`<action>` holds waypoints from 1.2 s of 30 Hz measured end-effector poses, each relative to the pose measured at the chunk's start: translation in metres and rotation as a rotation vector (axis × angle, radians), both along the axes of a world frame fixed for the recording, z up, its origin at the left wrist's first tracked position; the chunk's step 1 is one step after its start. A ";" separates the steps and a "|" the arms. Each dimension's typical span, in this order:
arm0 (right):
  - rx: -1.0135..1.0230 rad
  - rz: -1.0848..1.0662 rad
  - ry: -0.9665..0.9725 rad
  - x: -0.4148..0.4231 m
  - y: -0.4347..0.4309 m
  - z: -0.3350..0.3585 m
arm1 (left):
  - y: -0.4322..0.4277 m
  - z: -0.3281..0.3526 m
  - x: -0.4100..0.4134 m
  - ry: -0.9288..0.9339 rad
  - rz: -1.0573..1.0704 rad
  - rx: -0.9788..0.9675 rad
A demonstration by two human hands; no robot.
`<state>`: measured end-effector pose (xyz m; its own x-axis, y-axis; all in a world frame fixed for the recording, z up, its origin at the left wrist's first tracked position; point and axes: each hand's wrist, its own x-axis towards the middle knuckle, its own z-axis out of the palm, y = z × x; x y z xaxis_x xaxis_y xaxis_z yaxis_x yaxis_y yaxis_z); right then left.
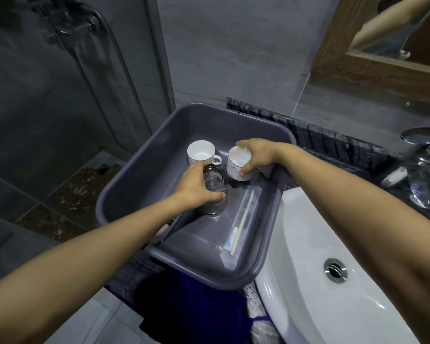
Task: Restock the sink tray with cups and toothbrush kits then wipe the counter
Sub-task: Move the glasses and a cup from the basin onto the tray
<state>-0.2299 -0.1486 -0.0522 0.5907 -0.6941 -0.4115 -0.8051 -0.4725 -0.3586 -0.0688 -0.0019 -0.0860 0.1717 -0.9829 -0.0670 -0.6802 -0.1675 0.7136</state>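
Observation:
A grey plastic tub (139,170) rests on the counter left of the sink. Inside it, my left hand (196,184) wraps around a clear glass tumbler (215,187) that stands upright near the middle. My right hand (256,155) grips a white ceramic cup (236,165) with dark lettering, held just right of the glass. A second white cup (201,155) with a handle stands upright at the back of the tub, untouched. A toothbrush kit (238,227) in a clear wrapper lies along the tub's right side.
The white basin (308,281) with its chrome drain (335,270) sits to the right. A chrome faucet (422,142) and a clear glass object (418,180) stand on the dark counter (333,142). A dark blue cloth (189,311) hangs below the tub. Shower glass lies to the left.

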 end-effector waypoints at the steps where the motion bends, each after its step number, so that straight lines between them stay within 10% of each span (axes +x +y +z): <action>1: -0.004 -0.009 -0.018 -0.002 0.002 0.005 | 0.002 0.004 0.001 -0.005 0.006 -0.002; 19: -0.133 -0.205 -0.144 -0.058 0.092 0.157 | 0.029 0.146 0.002 -0.128 -0.149 -0.158; 36: -0.159 -0.510 -0.086 -0.252 0.215 0.207 | 0.057 0.201 -0.170 -0.083 -0.533 -0.244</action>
<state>-0.4820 0.0662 0.1550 0.1895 -0.9514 -0.2426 -0.9173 -0.0835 -0.3893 -0.2385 0.0552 0.1149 -0.3549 -0.9204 0.1639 -0.6808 0.3746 0.6295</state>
